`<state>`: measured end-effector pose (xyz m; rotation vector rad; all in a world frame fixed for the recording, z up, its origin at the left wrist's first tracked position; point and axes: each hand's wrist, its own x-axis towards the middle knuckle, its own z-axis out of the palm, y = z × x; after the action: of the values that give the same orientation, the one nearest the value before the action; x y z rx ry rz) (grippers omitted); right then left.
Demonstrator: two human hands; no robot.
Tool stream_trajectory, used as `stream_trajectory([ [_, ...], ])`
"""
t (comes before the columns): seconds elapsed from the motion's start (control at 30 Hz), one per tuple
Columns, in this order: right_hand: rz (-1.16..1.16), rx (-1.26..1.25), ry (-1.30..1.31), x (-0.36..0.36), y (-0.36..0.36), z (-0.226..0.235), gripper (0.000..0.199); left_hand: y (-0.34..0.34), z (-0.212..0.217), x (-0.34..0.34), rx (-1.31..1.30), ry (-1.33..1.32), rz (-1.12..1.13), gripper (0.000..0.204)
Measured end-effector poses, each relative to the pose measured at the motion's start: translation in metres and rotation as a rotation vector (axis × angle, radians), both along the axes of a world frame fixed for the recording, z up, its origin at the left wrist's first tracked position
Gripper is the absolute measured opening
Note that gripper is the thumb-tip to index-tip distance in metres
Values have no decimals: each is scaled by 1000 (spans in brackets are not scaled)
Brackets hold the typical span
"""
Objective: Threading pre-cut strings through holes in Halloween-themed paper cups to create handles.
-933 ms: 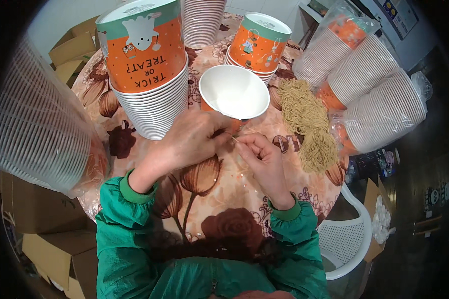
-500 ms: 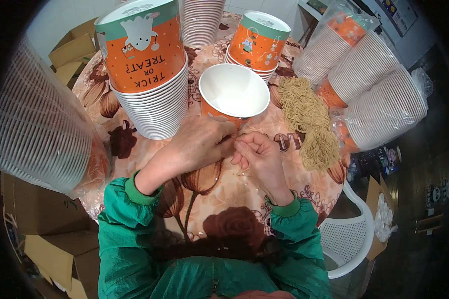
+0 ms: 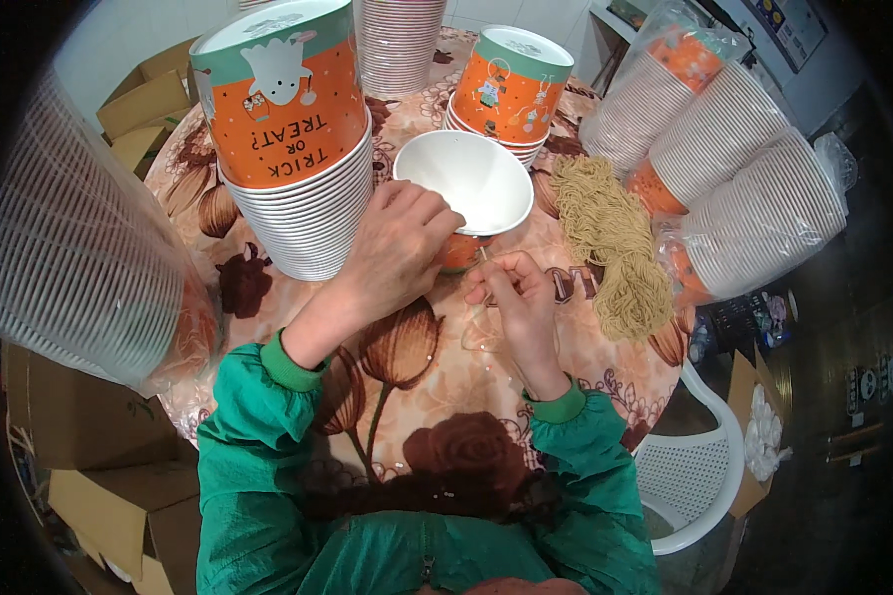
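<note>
A paper bucket (image 3: 466, 183), white inside and orange outside, stands upright with its mouth facing up at the middle of the table. My left hand (image 3: 399, 243) is closed at its near left side, fingers curled against the rim and wall; its fingertips are partly hidden. Just right of it, my right hand (image 3: 516, 295) pinches a thin pale string (image 3: 483, 254), whose short end sticks up in front of the bucket's wall. A faint length of the string seems to hang below the right hand. The hank of tan yarn (image 3: 615, 248) lies to the right.
Tall upside-down bucket stacks (image 3: 298, 188) stand at the far left and behind, with a shorter stack (image 3: 511, 94) at the back. Bagged stacks (image 3: 754, 208) lie at right; another bagged stack (image 3: 89, 258) leans at left. A white chair (image 3: 690, 466) and cardboard boxes (image 3: 119, 496) flank the table.
My left hand has risen from low in front of the bucket to its rim. My right hand has parted slightly from it, and the string end now shows above its fingertips.
</note>
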<state>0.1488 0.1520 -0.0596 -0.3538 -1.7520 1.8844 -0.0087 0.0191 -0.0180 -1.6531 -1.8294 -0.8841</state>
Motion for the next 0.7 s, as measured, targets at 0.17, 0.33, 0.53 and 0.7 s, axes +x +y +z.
stream_trajectory([
  [0.17,-22,25,20,-5,2,-2,13,5,-8,2,-25,-5,-10,27],
  [0.33,-43,5,20,-7,1,-1,12,4,-7,4,-22,-9,-1,24],
  [0.53,-38,-48,11,-6,2,0,11,4,-7,6,-11,-7,-24,34],
  [0.7,-24,-68,-1,-5,2,0,11,3,-6,9,-16,-9,-25,36],
])
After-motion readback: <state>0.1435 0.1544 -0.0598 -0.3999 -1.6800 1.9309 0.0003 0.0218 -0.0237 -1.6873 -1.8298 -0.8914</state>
